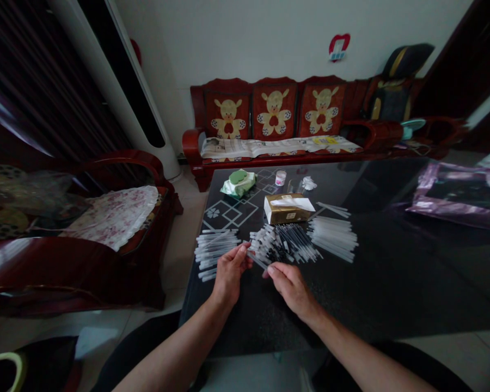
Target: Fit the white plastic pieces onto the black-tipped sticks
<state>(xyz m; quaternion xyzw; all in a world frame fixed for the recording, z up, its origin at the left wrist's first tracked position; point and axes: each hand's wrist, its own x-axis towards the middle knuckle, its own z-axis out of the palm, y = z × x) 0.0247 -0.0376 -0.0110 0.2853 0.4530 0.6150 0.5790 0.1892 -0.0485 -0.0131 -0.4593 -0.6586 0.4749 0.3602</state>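
Observation:
Between my two hands stretches a thin, translucent pen barrel (pixel 257 261), held at a slant above the near part of the dark table. My left hand (pixel 231 270) pinches its upper left end, and my right hand (pixel 289 283) grips the lower right end. Left of my left hand lies a pile of whitish pens (pixel 212 250). Just beyond my hands are a heap of small white and black pen parts (pixel 265 243) and a row of thin dark refills (pixel 298 241). Clear, frosted tubes (pixel 334 238) lie stacked farther right.
Behind the piles stands a gold tissue box (pixel 273 212). A green wipes pack (pixel 239 184), a small white and pink cup (pixel 280 177) and a crumpled tissue (pixel 309 183) sit toward the table's far edge. A purple-edged plastic bag (pixel 433 188) lies at the right.

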